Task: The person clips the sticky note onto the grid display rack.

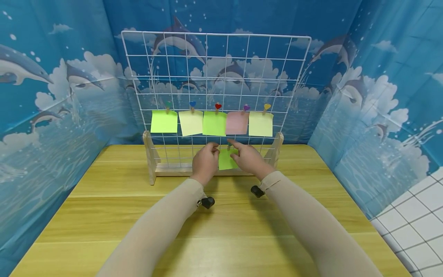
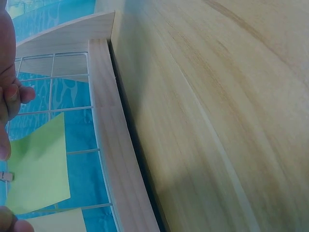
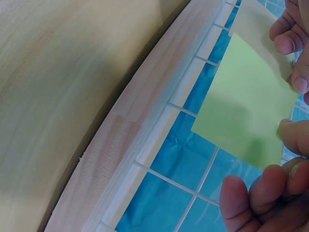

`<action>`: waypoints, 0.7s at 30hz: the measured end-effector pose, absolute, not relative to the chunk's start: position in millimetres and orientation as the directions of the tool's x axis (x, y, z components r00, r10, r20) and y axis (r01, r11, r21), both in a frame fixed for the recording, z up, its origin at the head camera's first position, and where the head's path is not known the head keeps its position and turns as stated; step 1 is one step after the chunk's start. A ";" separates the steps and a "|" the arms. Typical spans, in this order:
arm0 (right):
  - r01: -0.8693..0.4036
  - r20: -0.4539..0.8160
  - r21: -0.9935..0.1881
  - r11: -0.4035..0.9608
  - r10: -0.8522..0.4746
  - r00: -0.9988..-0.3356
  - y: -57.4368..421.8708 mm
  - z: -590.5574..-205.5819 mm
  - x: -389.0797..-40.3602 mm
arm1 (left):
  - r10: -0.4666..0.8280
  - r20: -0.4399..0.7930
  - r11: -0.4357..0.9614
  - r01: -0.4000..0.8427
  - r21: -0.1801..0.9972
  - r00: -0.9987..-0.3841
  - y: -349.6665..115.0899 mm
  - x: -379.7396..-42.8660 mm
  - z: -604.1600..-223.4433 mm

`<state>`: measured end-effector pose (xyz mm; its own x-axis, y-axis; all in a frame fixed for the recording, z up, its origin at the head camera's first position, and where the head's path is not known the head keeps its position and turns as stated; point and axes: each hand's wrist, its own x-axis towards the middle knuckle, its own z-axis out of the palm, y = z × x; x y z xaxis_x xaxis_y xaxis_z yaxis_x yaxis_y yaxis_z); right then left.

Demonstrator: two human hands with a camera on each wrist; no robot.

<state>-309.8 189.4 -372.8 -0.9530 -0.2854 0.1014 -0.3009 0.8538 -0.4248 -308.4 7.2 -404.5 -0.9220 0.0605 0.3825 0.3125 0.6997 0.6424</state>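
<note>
A green sticky note [image 1: 227,161] hangs low on the white wire grid [image 1: 216,86]. In the left wrist view, a small wooden clip [image 2: 6,177] sits at its upper edge. My left hand [image 1: 205,162] pinches around the note's upper left corner, its fingers curled. From the right side, my right hand [image 1: 251,159] reaches in, index finger stretched out and thumb apart from it, the clip showing between them. The right thumb [image 3: 295,135] touches the note's edge. Beside the green note is a pale sticky note [image 3: 251,26], hidden behind my left hand in the head view.
Above hangs a row of several notes, including a pink one [image 1: 237,123], on clips with coloured hearts such as a red heart [image 1: 218,106]. The grid stands in a wooden base [image 1: 173,169] on the wooden table [image 1: 221,238]. Dolphin-print curtains [image 1: 52,115] surround it.
</note>
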 end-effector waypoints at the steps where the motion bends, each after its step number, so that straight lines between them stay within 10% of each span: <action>1: -0.302 0.101 -0.423 0.854 -0.286 -0.953 189.4 -372.4 -309.8 | 0.060 0.380 0.699 0.311 0.644 -0.923 7.1 -308.4 -404.3; 21: -0.322 0.115 -0.409 0.854 -0.302 -0.946 186.8 -368.5 -308.5 | 0.078 0.413 0.692 0.347 0.633 -0.908 -1.7 -308.5 -404.3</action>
<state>-308.5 186.8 -368.5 -0.9463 -0.3021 0.1147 -0.3222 0.8540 -0.4086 -308.5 -1.7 -404.3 -0.9076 0.0777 0.4126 0.3470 0.6921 0.6329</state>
